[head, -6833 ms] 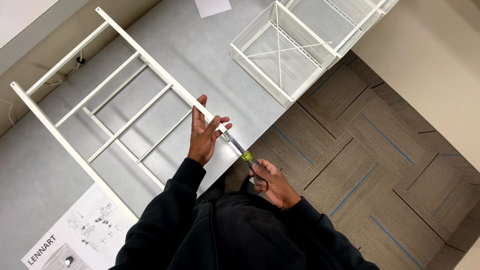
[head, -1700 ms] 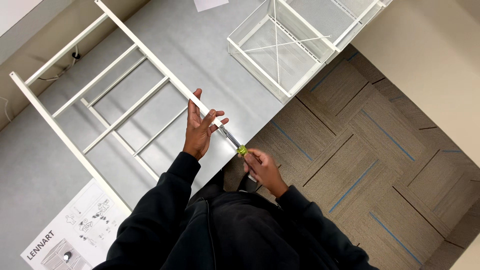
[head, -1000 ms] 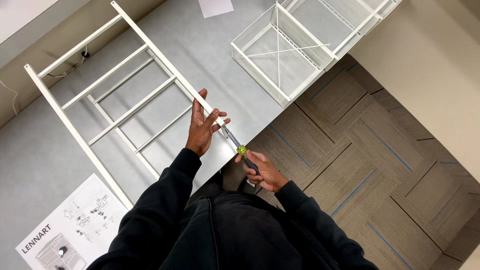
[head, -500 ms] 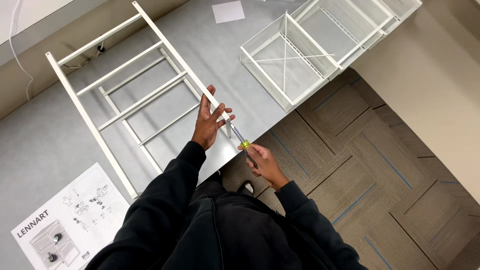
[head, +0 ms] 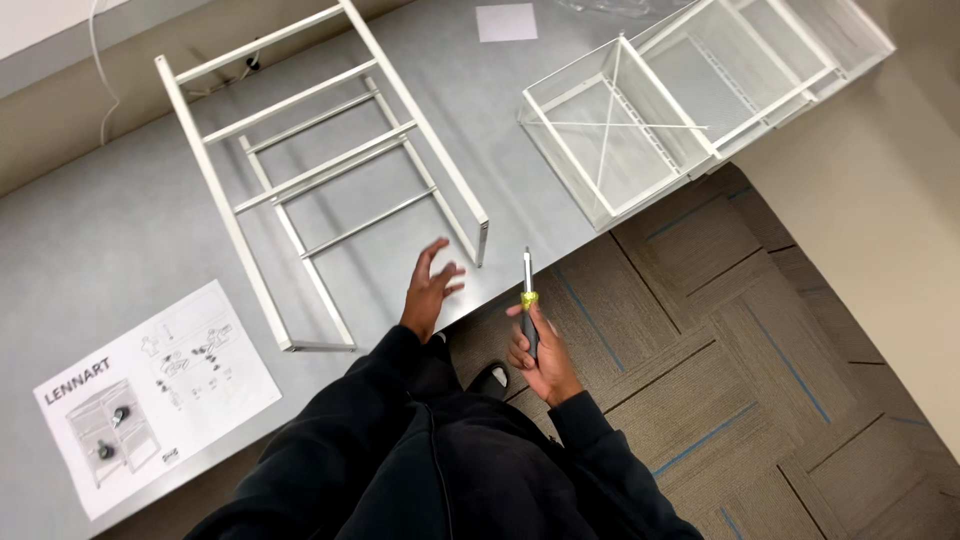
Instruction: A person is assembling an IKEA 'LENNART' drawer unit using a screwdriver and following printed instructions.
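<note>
A white metal frame (head: 320, 170) with several cross rungs is laid flat on the grey bench (head: 100, 240), one end near the back edge and the other toward the front edge, and it appears only partly assembled, since white wire baskets (head: 690, 100) are left apart at the bench's right corner and an instruction sheet (head: 150, 390) lies at the front left. A screwdriver (head: 527, 305) is clamped in the fingers of the right hand (head: 540, 350), just off the front edge, tip pointing at the frame. The left hand (head: 430, 290) is held with fingers spread, empty, just beside the frame's nearest end.

White frame (head: 330, 170), grey table (head: 110, 240)
</note>
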